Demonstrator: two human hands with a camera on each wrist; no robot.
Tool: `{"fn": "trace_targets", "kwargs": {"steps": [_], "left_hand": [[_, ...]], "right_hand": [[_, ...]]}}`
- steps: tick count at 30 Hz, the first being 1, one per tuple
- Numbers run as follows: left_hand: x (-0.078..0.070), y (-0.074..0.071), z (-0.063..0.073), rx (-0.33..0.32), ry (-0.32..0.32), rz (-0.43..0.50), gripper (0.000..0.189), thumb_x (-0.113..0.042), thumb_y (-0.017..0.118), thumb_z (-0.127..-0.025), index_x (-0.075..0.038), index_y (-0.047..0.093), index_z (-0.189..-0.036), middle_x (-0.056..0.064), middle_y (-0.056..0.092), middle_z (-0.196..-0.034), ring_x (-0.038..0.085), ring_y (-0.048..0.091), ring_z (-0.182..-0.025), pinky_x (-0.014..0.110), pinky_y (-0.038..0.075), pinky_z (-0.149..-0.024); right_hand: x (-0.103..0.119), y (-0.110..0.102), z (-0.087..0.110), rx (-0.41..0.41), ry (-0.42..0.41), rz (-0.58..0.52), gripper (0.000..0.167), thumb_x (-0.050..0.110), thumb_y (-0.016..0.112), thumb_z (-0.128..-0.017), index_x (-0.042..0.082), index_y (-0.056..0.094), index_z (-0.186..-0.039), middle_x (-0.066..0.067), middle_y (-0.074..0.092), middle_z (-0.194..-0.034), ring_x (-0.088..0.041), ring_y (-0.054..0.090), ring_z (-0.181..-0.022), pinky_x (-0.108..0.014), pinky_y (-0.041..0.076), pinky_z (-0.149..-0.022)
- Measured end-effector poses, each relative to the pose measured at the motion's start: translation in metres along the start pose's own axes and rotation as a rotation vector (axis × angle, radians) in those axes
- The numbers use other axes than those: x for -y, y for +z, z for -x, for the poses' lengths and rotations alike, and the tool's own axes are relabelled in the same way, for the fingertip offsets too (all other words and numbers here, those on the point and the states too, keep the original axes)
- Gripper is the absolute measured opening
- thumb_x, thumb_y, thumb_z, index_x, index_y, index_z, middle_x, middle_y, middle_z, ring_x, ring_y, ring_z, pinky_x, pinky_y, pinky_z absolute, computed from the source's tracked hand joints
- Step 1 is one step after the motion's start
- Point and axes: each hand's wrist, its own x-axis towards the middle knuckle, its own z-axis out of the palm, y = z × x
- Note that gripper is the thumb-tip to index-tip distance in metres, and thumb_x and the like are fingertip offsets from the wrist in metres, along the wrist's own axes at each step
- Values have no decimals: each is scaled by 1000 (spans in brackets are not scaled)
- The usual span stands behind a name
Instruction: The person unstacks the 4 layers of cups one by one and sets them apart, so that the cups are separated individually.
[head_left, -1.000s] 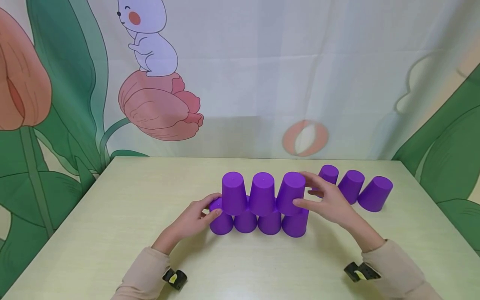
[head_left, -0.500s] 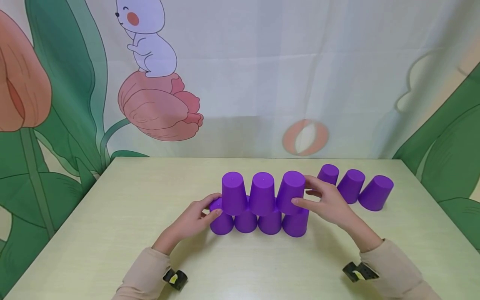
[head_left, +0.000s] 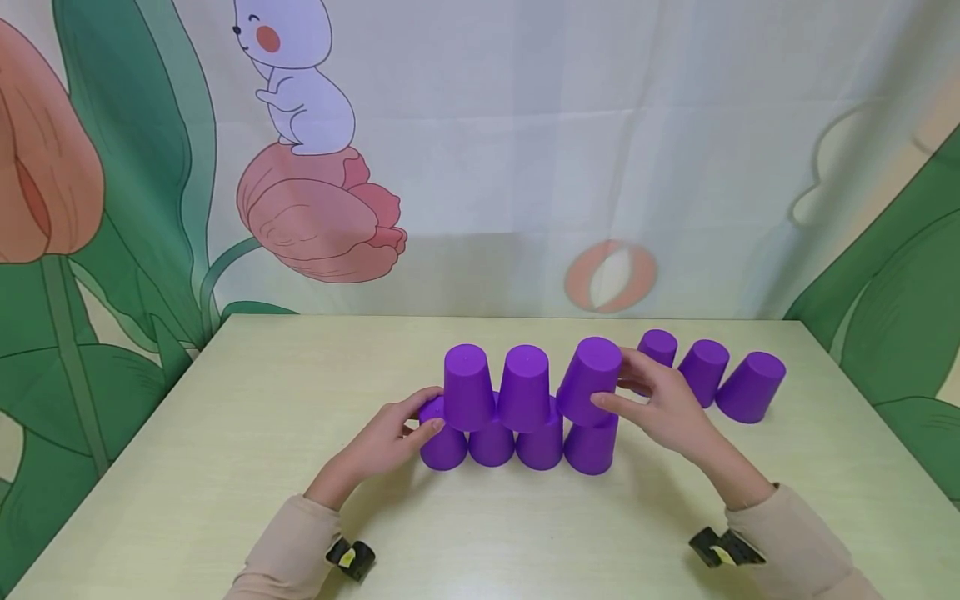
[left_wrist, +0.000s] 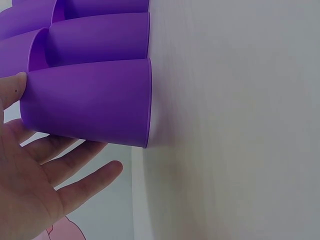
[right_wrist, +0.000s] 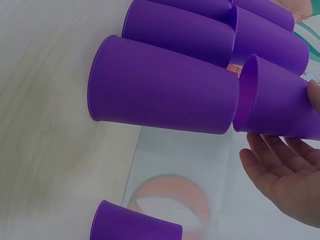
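Observation:
Upside-down purple cups stand in two tiers mid-table in the head view, several below and three above. My left hand (head_left: 393, 437) holds the leftmost bottom cup (left_wrist: 90, 102), thumb at its base edge and fingers along the far side. With thumb and fingers my right hand (head_left: 660, 404) grips the right upper cup (head_left: 591, 379). That cup leans to the right, over the rightmost bottom cup (right_wrist: 160, 87). In the right wrist view its open rim is tipped at the bottom cup's base. The left upper cup (head_left: 468, 387) and middle upper cup (head_left: 526, 389) stand upright, bridging the cups beneath.
Three more upside-down cups stand behind and right of the right hand: a near one (head_left: 752, 388), a middle one (head_left: 703, 372) and a far one (head_left: 657, 344), partly hidden by the hand. A printed curtain (head_left: 480, 167) hangs behind the pale table (head_left: 480, 533).
My right hand has shifted the right upper cup slightly right and up, apart from the middle upper cup, and it leans more. The left hand stays on its cup.

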Motion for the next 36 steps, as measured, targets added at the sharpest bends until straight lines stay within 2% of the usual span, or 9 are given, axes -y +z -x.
{"fn": "trace_targets", "kwargs": {"steps": [11,16,25,30,36], "left_hand": [[-2,1,1,-2,-6,0,39,-20,50,-94,-4,44,-130,12,58,-114,26,58,-98,30,49,-72],[-1,1,1,-3,-8,-1,40,-21,50,-95,-5,44,-130,12,58,-114,25,58,-98,30,49,-72],[0,0,0,-4,-10,-4,40,-22,49,-95,-5,44,-130,12,58,-113,24,58,-98,30,48,-72],[-1,0,0,-5,-14,-8,40,-22,50,-95,-5,43,-131,11,59,-112,24,57,-97,30,48,-72],[-2,0,0,-8,-13,-6,41,-21,50,-95,-4,43,-131,12,59,-113,25,58,-98,29,49,-72]], "right_hand": [[2,-7,8,-26,20,8,45,21,69,-82,7,52,-121,-8,64,-103,-22,60,-97,-37,47,-85],[-2,-12,12,-51,24,21,42,21,69,-82,7,53,-119,-8,64,-102,-21,60,-96,-28,48,-82],[-9,-20,21,-92,33,46,44,21,68,-83,7,51,-122,-6,63,-101,-4,58,-91,-20,47,-80],[-11,-24,24,-100,24,60,44,20,67,-84,5,51,-122,-8,63,-101,-2,57,-91,-18,46,-80],[-10,-30,29,-113,71,89,44,23,67,-84,5,51,-122,-9,63,-102,2,56,-90,-14,44,-79]]}}
